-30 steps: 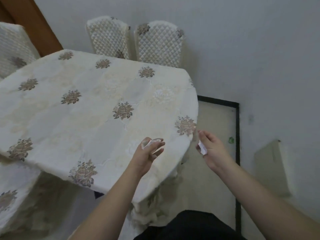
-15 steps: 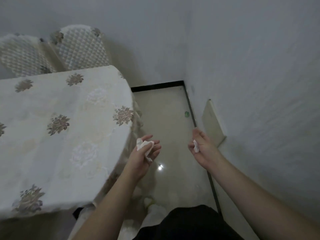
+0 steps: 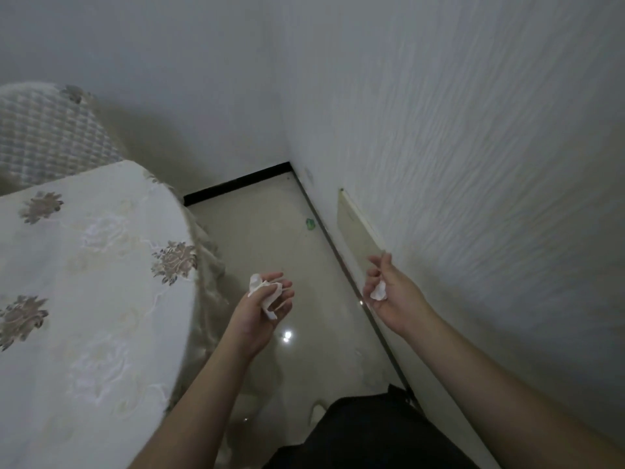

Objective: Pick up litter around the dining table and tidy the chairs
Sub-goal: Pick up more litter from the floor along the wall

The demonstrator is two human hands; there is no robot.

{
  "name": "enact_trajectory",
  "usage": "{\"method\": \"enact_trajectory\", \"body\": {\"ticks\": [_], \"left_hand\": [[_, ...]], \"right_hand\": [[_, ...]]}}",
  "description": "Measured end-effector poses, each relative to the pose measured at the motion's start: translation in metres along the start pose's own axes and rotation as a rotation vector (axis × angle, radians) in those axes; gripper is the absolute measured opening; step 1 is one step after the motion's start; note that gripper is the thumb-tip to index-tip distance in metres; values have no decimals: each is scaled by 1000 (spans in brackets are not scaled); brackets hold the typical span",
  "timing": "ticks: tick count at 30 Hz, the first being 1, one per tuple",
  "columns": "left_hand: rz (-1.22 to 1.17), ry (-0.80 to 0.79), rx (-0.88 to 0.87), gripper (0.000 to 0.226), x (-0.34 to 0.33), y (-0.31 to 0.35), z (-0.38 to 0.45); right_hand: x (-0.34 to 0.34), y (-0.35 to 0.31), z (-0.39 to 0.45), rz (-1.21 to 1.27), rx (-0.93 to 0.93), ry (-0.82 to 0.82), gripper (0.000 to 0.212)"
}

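My left hand (image 3: 260,313) holds a crumpled white tissue (image 3: 262,292) in its curled fingers, just right of the dining table's edge. My right hand (image 3: 392,296) grips a smaller white paper scrap (image 3: 378,292) near the right wall. A small green piece of litter (image 3: 310,224) lies on the floor by the black skirting, ahead of both hands. The dining table (image 3: 84,282) with its cream flowered cloth fills the left. One quilted chair back (image 3: 50,137) stands behind it.
A glossy beige floor strip (image 3: 270,248) runs between table and right wall (image 3: 473,164). A pale flat panel (image 3: 358,225) leans low against that wall. The black skirting (image 3: 236,182) marks the far corner. My dark trousers (image 3: 365,434) show at the bottom.
The view has swung right: the table slid to the left and the corner floor with the green litter came to the middle. Both hands kept hold of their paper.
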State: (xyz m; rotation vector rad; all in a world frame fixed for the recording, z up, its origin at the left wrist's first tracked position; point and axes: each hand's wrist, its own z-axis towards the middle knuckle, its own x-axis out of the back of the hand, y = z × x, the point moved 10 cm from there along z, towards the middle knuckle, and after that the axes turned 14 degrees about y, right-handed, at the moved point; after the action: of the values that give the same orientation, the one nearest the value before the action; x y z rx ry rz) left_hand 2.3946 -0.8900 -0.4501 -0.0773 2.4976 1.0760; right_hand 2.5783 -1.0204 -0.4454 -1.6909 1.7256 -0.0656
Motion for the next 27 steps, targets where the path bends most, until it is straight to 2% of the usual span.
{"method": "enact_trajectory", "body": {"ticks": [6, 10, 16, 21, 27], "left_hand": [[11, -104, 119, 19, -25, -29, 18], [70, -187, 168, 19, -48, -50, 15], [145, -223, 203, 17, -72, -70, 2], [109, -200, 217, 13, -77, -86, -14], [94, -90, 180, 14, -61, -126, -48]], "right_hand": [[27, -9, -8, 19, -6, 15, 8], [46, -13, -18, 80, -32, -13, 20], [67, -24, -21, 62, 26, -39, 20], [98, -33, -20, -85, 101, -42, 22], [152, -29, -23, -238, 113, -51, 30]]}}
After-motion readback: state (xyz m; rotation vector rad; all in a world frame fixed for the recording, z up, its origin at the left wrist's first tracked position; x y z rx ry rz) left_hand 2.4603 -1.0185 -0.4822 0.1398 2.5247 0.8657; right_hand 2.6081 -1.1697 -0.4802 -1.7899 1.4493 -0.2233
